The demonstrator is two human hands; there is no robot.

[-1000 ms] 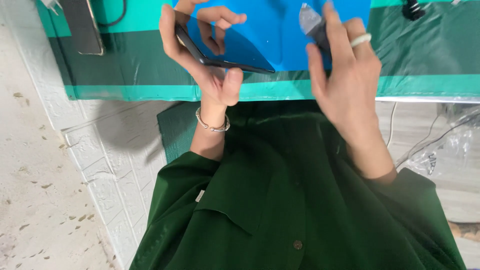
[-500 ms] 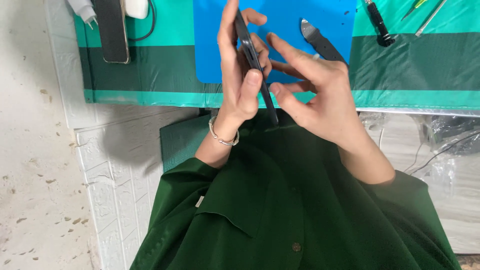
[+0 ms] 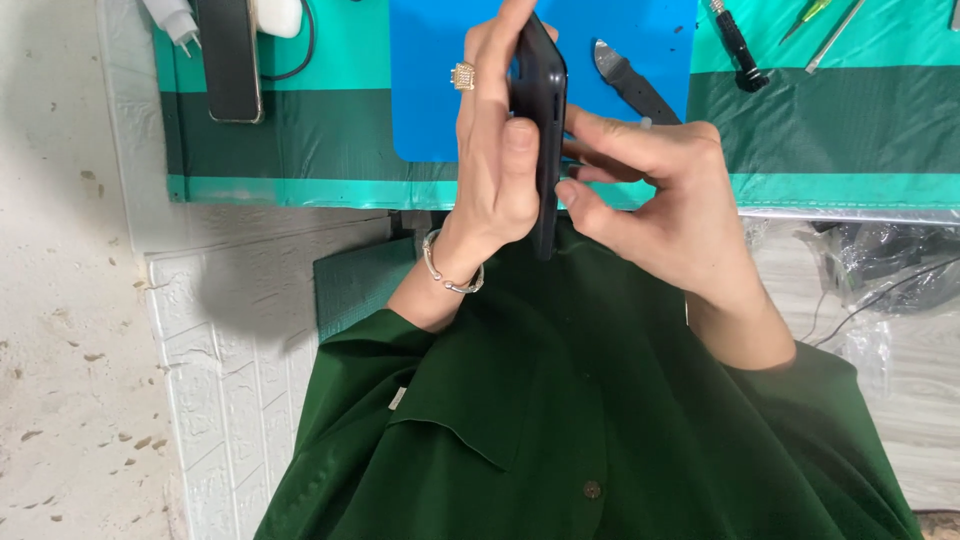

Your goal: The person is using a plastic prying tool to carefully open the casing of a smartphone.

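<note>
A person in a green shirt holds a dark phone [image 3: 545, 130] edge-on above the counter's [image 3: 850, 130] near edge, over a blue mat [image 3: 640, 30]. The left hand [image 3: 495, 170] grips it, thumb pressed on its side and ringed fingers [image 3: 480, 70] wrapped behind; the right hand [image 3: 670, 210] pinches the opposite edge, fingers closed on it. A second phone [image 3: 230, 60] lies at the counter's far left; a black pry tool [image 3: 630, 80] rests on the mat, a screwdriver [image 3: 738, 50] beside it
</note>
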